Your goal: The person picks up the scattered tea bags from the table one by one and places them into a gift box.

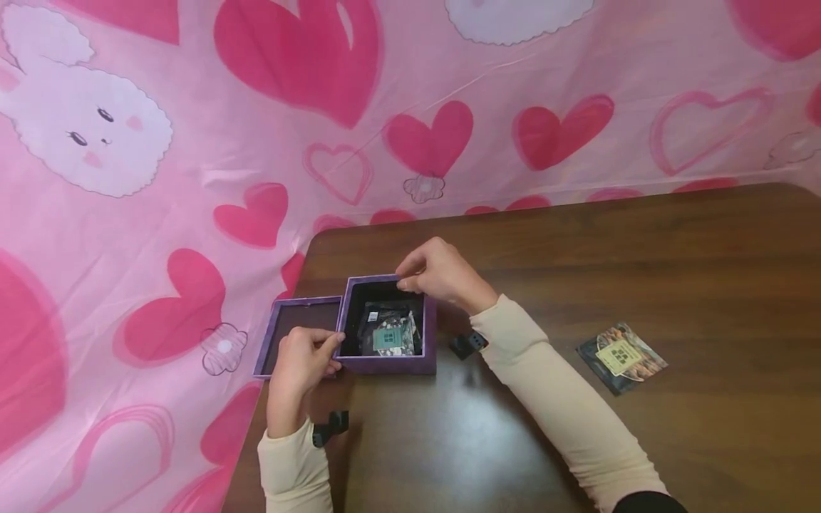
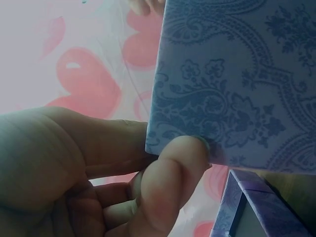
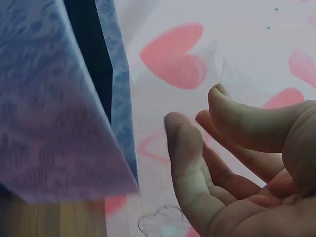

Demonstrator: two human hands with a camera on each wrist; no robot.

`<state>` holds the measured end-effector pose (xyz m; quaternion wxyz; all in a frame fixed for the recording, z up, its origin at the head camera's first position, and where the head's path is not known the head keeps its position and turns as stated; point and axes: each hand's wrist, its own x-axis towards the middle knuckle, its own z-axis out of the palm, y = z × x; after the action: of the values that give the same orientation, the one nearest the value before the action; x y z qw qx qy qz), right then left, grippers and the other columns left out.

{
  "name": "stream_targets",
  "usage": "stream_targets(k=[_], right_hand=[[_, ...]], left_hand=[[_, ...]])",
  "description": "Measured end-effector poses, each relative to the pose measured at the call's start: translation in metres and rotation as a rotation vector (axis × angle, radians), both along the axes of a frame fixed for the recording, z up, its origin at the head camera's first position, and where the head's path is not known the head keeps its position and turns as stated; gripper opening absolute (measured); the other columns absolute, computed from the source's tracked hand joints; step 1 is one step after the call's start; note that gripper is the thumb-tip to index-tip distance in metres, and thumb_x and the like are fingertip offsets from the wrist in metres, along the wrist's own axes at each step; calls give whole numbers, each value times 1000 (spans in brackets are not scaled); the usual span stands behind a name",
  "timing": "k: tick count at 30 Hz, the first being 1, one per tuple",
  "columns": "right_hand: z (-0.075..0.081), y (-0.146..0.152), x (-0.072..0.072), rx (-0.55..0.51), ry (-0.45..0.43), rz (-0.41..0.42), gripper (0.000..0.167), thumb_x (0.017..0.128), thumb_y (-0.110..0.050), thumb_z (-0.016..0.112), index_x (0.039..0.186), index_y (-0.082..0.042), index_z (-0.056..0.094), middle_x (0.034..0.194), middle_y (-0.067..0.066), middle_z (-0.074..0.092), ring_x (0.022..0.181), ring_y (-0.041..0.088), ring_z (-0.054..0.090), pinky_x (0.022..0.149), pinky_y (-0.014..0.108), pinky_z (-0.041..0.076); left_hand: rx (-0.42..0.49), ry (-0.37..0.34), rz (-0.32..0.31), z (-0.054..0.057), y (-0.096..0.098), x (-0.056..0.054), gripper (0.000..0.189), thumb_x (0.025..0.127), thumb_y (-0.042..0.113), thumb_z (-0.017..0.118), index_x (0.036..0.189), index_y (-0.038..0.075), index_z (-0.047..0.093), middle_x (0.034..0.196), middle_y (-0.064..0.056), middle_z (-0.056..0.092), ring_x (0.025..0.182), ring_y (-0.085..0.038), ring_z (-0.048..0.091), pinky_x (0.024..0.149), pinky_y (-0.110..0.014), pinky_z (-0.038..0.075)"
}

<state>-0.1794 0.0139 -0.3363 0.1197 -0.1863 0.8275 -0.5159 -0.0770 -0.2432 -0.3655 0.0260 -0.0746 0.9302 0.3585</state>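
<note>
A purple patterned box (image 1: 388, 364) with a black inside stands uncovered on the table. Several dark packets (image 1: 372, 335) lie in it, one with a teal label. My left hand (image 1: 300, 360) pinches the box's near left corner between thumb and forefinger; the left wrist view shows the patterned wall (image 2: 222, 94) between them. At the box's far right corner is my right hand (image 1: 442, 271). In the right wrist view its thumb and fingers (image 3: 187, 158) are bent and apart, a little off the box's corner, with nothing between them.
Left of the box lies the purple lid (image 1: 301, 324), inside up, overhanging the table's left edge. A packet with a yellow label (image 1: 621, 358) rests on the brown table (image 1: 705, 271) to the right. Pink heart-patterned cloth (image 1: 269, 142) hangs behind and along the left side.
</note>
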Motion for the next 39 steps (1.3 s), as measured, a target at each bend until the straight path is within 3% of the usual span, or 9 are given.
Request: stream_targets(k=[5,22,30,39], right_hand=[[-2,26,3,33,44,-31,17,87,-10,79,103,-7,80,92,-1,75,92,21,62,80,39,53],[1,99,13,125,43,-94,12,87,-11,80,99,-9,80,91,1,75,89,24,64,77,42,52],[-18,136,28,147,12,-132,12,87,-12,79,98,-9,80,89,0,75,89,23,65,75,39,51],[-25,177,44,195,-8,-160,16,86,-17,81,100,-8,80,95,2,75,92,23,63,74,37,50]], left_hand=[[-2,9,-12,-1,1,1,19,94,10,72,101,-7,76,64,-8,68,51,-18,66,51,-28,55],[-8,-14,-2,2,2,0,19,94,10,73,103,-6,76,68,-9,69,52,-18,66,53,-28,56],[-10,-9,-29,2,0,1,19,94,11,72,102,-7,76,66,-8,69,53,-18,68,54,-29,56],[-16,3,-39,4,1,1,20,94,11,72,101,-7,76,65,-8,69,53,-17,67,53,-28,56]])
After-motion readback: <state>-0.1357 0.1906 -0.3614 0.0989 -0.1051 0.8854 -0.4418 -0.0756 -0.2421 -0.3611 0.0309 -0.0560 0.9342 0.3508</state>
